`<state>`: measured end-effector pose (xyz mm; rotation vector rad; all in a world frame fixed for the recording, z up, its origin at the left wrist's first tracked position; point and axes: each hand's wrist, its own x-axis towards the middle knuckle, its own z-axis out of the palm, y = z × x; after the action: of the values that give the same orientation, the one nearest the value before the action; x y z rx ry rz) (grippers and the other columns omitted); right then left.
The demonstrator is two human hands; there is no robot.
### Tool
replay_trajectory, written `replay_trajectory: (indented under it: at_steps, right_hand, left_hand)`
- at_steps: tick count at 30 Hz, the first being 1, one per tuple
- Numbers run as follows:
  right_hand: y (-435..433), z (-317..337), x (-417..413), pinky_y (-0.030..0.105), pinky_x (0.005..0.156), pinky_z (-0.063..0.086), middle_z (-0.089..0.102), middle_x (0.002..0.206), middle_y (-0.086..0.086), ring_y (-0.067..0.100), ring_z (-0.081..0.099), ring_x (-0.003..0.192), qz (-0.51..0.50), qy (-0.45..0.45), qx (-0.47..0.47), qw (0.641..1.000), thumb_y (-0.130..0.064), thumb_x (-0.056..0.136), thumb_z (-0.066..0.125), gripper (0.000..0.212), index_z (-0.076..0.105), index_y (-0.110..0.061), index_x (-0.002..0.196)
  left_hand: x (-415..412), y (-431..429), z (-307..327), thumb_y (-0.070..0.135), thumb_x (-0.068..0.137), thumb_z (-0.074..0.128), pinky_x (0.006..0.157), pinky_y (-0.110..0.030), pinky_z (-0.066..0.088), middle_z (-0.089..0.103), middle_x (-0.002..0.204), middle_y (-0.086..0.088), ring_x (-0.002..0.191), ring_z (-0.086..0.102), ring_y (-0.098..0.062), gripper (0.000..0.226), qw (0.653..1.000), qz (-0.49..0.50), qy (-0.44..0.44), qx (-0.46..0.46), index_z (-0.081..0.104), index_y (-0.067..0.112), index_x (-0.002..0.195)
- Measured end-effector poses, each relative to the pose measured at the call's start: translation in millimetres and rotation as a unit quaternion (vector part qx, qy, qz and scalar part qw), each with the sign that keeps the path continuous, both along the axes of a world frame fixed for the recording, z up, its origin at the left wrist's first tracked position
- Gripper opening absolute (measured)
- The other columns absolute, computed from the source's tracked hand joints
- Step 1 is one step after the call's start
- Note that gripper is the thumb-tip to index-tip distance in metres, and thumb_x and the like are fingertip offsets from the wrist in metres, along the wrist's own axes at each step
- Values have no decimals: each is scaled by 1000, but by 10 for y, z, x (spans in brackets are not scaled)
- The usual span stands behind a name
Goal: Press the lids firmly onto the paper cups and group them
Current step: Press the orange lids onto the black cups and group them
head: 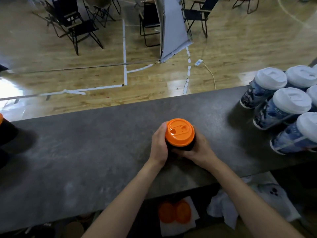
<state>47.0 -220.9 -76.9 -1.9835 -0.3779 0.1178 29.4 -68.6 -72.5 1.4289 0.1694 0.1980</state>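
Both forearms come in from the bottom edge and converge mid-table; left hand (158,143) wraps the left side of the cup (186,147), fingers curled round the far side with one fingertip up at the lid rim; right hand (200,148) wraps the right and near side, fingers curled under the lid overhang; both are gripping the cup body, not the lid; wrists low, close to the table (85,143); cup is upright, long axis vertical, orange lid (179,132) on top facing up, sip hole towards the left hand; cup base is hidden by the hands, so can't tell if it's resting on the table or lifted; cup sits in the middle of the table, well apart from the blue cups (262,94) with white lids grouped at the right end, touching each other; a dark cup (6,133) at the left edge, mostly cut off; below the near table edge, two spare lids (174,212), orange, lie on white paper (178,227).
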Motion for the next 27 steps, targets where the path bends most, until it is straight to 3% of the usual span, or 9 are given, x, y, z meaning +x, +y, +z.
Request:
replay_trajectory:
  at_steps: [4,8,10,14,17,20,22,27]
  right_hand:
    - [-16,-37,28,37,101,53,68,127,-1,10,64,120,12,0,-25,1000,-51,61,91,87,59,-15,133]
    - [-9,-4,43,11,94,45,64,118,-16,-10,60,111,3,-28,-19,999,-43,57,99,82,56,-24,125]
    - [-18,5,52,5,90,42,61,114,-22,-20,56,106,-3,-37,-20,999,-32,60,99,79,54,-24,124]
    - [-24,10,44,19,98,49,67,124,-7,-5,61,117,11,-27,-21,999,-42,65,93,78,59,-15,130]
    - [-45,-21,46,17,98,48,67,127,-7,-1,62,118,21,-17,7,1000,-37,63,97,84,60,-10,133]
    - [-69,-73,60,24,101,49,66,129,-3,5,62,121,23,-24,16,999,-28,63,99,83,59,-13,134]
    - [-80,-75,78,27,102,50,66,130,-3,6,62,122,37,-22,18,999,-29,62,97,83,58,-19,134]
    - [-107,-103,96,14,94,47,58,123,-28,-9,59,115,56,-27,26,998,-25,59,90,84,46,-36,130]
  left_hand:
    - [18,31,-40,44,101,35,87,-28,50,71,96,-1,92,65,-11,42,1000,3,-13,14,66,16,98]
    - [-5,-5,-55,35,104,29,90,-31,50,72,101,3,97,66,-12,39,999,18,-19,24,64,18,106]
    - [-2,1,-60,38,101,30,93,-36,50,72,105,0,102,66,-16,42,999,27,-24,15,64,16,110]
    - [17,-21,-58,45,97,33,97,-44,48,70,111,-12,106,64,-26,49,999,15,-32,16,65,11,112]
    - [10,-99,-20,49,99,33,95,-47,48,66,110,-18,103,62,-30,45,998,2,-19,57,65,18,106]
    - [9,-111,-15,45,101,31,95,-46,49,68,109,-14,104,65,-26,40,997,16,-23,72,67,28,103]
    - [4,-101,-23,48,101,31,97,-48,50,71,108,-12,105,66,-28,45,998,20,-12,63,67,22,106]
    - [-16,-115,-35,47,103,27,97,-46,50,71,113,-8,108,66,-26,48,995,36,-2,93,62,17,114]
